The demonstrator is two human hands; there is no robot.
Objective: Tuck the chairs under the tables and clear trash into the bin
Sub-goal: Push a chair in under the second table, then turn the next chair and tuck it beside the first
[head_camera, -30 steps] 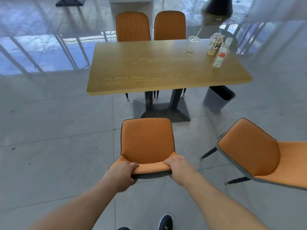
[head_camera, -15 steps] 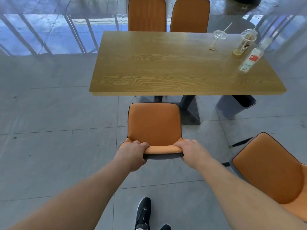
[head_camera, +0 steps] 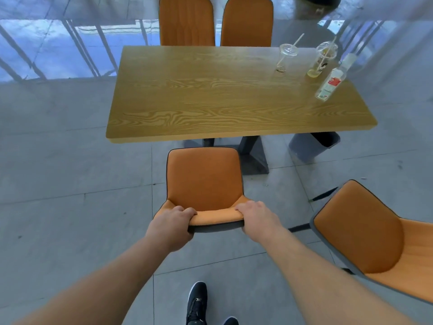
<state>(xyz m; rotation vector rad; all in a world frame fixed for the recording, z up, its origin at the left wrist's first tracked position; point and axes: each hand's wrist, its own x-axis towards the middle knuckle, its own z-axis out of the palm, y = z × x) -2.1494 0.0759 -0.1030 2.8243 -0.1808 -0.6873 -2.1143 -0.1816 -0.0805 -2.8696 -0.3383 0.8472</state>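
Observation:
An orange chair (head_camera: 203, 177) stands just short of the near edge of the wooden table (head_camera: 222, 102), seat front close to the tabletop edge. My left hand (head_camera: 172, 227) and my right hand (head_camera: 257, 219) both grip the top of its backrest. A second orange chair (head_camera: 365, 233) stands at the right, turned away from the table. On the table's far right are an empty clear cup with a straw (head_camera: 284, 57), a cup with a little yellow drink (head_camera: 322, 59) and a clear bottle with a red label (head_camera: 332, 80). A grey bin (head_camera: 311, 146) sits on the floor under the table's right end.
Two more orange chairs (head_camera: 187, 22) (head_camera: 247, 22) are tucked in on the far side. The table's dark base (head_camera: 253, 156) stands just past the held chair. My dark shoe (head_camera: 196, 301) is on the grey tiled floor. A glass railing runs along the back.
The held chair has moved forward towards the table, and I have stepped closer with it. Both hands keep their grip on the backrest.

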